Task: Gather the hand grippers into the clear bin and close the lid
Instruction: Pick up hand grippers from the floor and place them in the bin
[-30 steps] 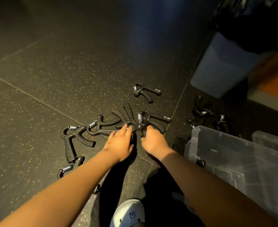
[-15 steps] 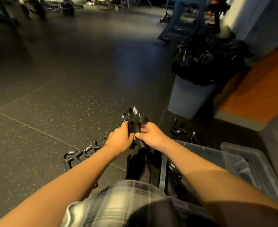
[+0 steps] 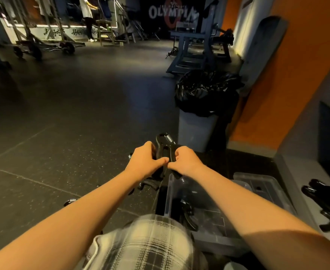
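Evidently mid-carry: left hand and right hand both curl their fingers round a bunch of hand grippers, above the clear bin toward five o'clock; next, shift right and release

Black hand grippers with silver springs, clear bin, black-and-white plaid shorts, gold-flecked dark floor, orange wall, grey trash can with black liner

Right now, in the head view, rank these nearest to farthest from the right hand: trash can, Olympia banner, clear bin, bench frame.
1. Clear bin, just below the right hand.
2. Trash can, ahead right.
3. Bench frame, beyond the can.
4. Olympia banner, far wall.
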